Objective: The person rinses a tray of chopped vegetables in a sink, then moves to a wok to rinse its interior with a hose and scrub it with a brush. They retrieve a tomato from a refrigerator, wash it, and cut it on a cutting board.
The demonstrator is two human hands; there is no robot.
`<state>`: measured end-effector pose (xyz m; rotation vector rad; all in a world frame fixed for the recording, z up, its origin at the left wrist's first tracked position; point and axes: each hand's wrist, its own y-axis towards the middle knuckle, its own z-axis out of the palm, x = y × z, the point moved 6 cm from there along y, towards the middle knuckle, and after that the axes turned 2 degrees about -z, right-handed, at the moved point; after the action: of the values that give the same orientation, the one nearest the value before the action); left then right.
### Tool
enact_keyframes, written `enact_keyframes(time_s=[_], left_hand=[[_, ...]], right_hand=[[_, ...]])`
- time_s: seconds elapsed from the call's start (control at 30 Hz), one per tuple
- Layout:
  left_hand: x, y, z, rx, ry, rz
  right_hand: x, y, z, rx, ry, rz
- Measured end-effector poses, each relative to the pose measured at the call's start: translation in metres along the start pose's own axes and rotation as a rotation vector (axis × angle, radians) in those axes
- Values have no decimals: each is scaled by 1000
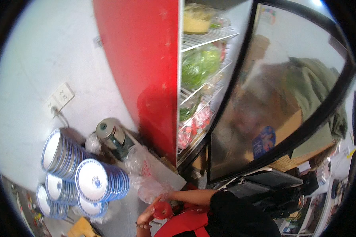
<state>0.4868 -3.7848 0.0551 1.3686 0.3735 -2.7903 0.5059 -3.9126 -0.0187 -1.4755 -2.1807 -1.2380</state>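
My left hand (146,215), with a bracelet at the wrist, is at the bottom centre, its fingers around a red round thing (162,210) that looks like a tomato. My right forearm comes in from a black sleeve. My right hand (166,197) is just above the red thing, against a clear plastic bag (149,188); its fingers are blurred and partly hidden, so its grip is unclear. Left of the hands, stacks of blue-and-white bowls (92,179) lie on their sides on a grey surface (118,217). A red apron (184,223) covers my front.
A red-sided refrigerator (145,59) stands ahead with its glass door (255,97) swung out to the right. Bagged green vegetables (200,66) and red-and-white packets (192,127) fill its wire shelves. A green bottle or flask (114,137) is beside the bowls. A wall socket (59,96) holds a plug.
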Motion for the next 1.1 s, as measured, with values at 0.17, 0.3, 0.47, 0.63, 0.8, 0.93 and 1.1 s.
enact_keyframes(time_s=[0.17, 0.3, 0.47, 0.63, 0.8, 0.93, 1.1], left_hand=[[-42, 39, 25, -32, -58, -162], [-65, 76, 48, -57, -70, -231], [-86, 116, 79, -54, -67, -250], [-110, 144, 97, -103, -95, -242], [-131, 166, 105, -194, -135, -221], [-138, 181, 107, -249, -164, -222], [-134, 193, 115, -248, -178, -239]], right_hand=[[-14, -66, -137, -669, 1302, 1173], [7, -72, -351, -1544, 1009, 730], [-11, 3, -562, -1896, 489, 140], [-105, 70, -684, -1767, 619, 322], [-170, 142, -726, -1301, 806, 280], [-196, 166, -737, -1041, 664, 441], [-202, 170, -735, -724, 270, 650]])
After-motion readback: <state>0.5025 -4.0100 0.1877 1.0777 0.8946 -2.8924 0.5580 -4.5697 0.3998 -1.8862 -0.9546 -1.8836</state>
